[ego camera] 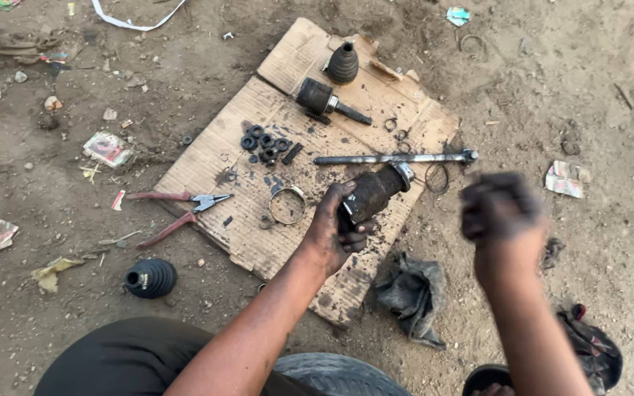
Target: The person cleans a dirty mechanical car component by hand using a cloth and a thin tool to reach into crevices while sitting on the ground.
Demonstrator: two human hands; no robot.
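A greasy joint housing [370, 194] is gripped by the left hand [332, 233], fingers wrapped around its lower end, above a sheet of cardboard [258, 242] spread on the dirt. For the part to be handled well, the grip is probably best kept firm, since the grease looks slippery. The right hand [499, 207] is raised beside it, apart from the housing, but is blurred; whether it is closed or holding anything cannot be told. A steel shaft [394, 158] and red-handled pliers [177, 209] are laid nearby.

joint housing [370, 194]: matt, grease-caked metal, bright steel rim
shaft [394, 158]: smooth grey metal
cardboard [214, 158]: rough, stained brown paperboard
boot [150, 278] at 8 o'clock: ribbed black rubber
rag [412, 293]: grimy grey cloth
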